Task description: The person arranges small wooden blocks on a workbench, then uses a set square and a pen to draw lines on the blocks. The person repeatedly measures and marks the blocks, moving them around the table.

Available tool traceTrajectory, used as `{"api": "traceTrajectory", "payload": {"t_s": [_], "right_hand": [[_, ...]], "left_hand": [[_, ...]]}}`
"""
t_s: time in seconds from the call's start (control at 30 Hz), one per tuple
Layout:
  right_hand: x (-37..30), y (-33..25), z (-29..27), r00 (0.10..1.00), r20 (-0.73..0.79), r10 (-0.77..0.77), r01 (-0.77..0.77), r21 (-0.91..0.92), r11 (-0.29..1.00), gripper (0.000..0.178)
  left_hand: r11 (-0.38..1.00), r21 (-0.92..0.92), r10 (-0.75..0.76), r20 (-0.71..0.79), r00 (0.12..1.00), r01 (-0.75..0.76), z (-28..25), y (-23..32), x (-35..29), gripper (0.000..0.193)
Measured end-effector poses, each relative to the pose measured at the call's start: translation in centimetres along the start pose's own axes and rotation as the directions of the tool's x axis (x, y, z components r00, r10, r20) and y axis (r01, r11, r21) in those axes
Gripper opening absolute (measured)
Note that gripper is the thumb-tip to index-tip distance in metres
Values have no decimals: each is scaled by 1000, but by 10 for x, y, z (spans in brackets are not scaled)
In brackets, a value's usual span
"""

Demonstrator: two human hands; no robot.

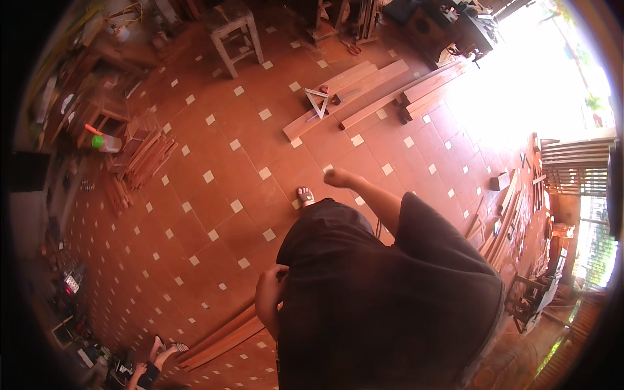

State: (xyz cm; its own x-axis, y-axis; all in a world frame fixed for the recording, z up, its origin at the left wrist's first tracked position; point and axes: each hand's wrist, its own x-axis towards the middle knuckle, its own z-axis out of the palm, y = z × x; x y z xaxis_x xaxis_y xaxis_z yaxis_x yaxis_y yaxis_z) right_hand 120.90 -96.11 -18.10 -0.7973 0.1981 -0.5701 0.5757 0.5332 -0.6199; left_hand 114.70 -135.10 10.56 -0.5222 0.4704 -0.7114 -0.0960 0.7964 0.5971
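My right hand [338,177] is held out in front of my body above the tiled floor, its fingers curled closed, and I see nothing in it. Close against my dark clothing at the left hip is my left hand [272,275], with fingers bent inward; what lies inside them, if anything, is hidden. Past my left forearm run long reddish wooden boards [224,338]. Ahead of my right hand, a white triangular set square [317,102] rests on planks [296,128] on the floor. One sandalled foot [305,196] shows below me.
More beams [435,88] lie by the bright doorway. A worn wooden stool [234,32] stands far ahead. At left are a wood-offcut pile [146,153] and a green-capped bottle [107,143]. Long strips [510,214] lie at right. Another person's legs [166,351] show at lower left.
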Motion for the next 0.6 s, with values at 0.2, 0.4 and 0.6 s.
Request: {"api": "traceTrajectory", "payload": {"t_s": [0.2,0.4,0.6], "right_hand": [[45,-48,-53,996,-45,75,-71,80,994,39],[20,9,-11,906,195,375,-311,-293,904,41],[10,-24,6,794,178,581,-582,-52,812,39]], "left_hand": [[995,-26,-97,-10,995,96,-44,32,31,14],[948,180,260,29,965,-261,-107,65,83,14],[893,249,361,100,927,-375,-204,61,188,11]]}}
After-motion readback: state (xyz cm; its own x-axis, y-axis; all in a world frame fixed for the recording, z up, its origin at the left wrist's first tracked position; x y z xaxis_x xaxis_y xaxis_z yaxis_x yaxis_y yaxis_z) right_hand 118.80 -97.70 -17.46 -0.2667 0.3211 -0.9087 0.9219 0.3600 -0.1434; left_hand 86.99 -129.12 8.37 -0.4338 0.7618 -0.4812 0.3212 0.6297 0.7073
